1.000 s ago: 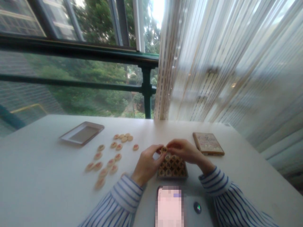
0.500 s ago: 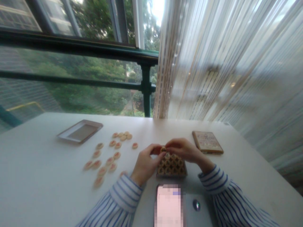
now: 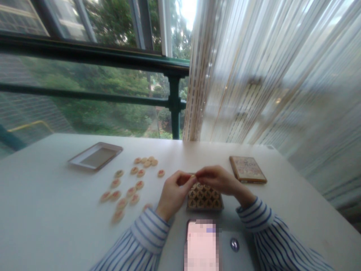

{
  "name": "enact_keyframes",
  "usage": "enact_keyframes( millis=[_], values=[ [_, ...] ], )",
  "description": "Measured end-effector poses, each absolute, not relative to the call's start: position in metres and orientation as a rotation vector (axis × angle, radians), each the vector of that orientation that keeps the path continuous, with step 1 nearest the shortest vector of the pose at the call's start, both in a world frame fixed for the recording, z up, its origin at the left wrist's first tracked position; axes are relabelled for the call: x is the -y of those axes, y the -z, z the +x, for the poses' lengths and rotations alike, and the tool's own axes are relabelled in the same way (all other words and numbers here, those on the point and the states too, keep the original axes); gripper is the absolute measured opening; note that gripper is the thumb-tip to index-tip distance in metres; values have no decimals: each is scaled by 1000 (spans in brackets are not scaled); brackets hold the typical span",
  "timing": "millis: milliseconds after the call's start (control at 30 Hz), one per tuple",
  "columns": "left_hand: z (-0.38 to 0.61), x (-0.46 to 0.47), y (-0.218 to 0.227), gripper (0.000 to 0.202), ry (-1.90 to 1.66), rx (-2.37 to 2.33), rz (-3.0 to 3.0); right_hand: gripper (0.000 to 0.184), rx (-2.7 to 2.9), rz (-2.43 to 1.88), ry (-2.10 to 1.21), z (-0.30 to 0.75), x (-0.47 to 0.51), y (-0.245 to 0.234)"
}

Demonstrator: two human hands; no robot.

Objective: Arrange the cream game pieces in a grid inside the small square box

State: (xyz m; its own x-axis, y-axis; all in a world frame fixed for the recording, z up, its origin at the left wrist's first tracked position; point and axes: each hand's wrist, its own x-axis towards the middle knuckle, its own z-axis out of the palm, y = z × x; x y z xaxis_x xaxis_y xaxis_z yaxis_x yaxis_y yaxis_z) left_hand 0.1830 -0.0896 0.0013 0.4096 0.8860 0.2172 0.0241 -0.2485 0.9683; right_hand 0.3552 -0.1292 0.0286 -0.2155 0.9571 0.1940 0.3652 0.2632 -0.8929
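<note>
A small tray [image 3: 205, 209] of round wooden Chinese chess pieces [image 3: 204, 195] with dark characters stands in front of me, the pieces packed in rows. Above its far left part, my left hand [image 3: 175, 191] pinches one chess piece [image 3: 193, 176] between thumb and fingers. My right hand [image 3: 219, 180] meets it from the other side, its fingertips closed on the same piece. Most of that piece is hidden by the fingers. The right hand also covers the tray's far right part.
Loose chess pieces [image 3: 131, 192], mostly red-marked, lie scattered on the white table [image 3: 56, 222] at left. A shallow tray or lid [image 3: 96, 156] lies farther back. At right lies a flat box [image 3: 248, 169]. A phone [image 3: 200, 246] and a shiny oval object [image 3: 234, 244] are near me.
The held chess piece has tipped, its marked face no longer showing. Both hands stay over the tray with fingertips closer together.
</note>
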Motion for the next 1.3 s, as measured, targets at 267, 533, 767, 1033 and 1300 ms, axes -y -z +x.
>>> enact_keyframes(
  millis=[267, 533, 767, 1033, 1300],
  values=[
    [184, 88, -1, 22, -1016, -782, 1487, 22, 1705, -1224, -901, 353, 129, -31],
    [182, 87, 4, 25, -975, -762, 1422, 23, 1600, -1227, -945, 352, 129, -29],
    [182, 90, 0, 28, -956, -752, 1354, 24, 1575, -1279, -916, 351, 128, -30],
    [183, 95, -3, 38, -916, -774, 1232, 22, 1647, -1384, -787, 348, 130, -34],
    [185, 96, -3, 33, -927, -761, 1116, 28, 1720, -1370, -803, 346, 132, -34]
  ],
)
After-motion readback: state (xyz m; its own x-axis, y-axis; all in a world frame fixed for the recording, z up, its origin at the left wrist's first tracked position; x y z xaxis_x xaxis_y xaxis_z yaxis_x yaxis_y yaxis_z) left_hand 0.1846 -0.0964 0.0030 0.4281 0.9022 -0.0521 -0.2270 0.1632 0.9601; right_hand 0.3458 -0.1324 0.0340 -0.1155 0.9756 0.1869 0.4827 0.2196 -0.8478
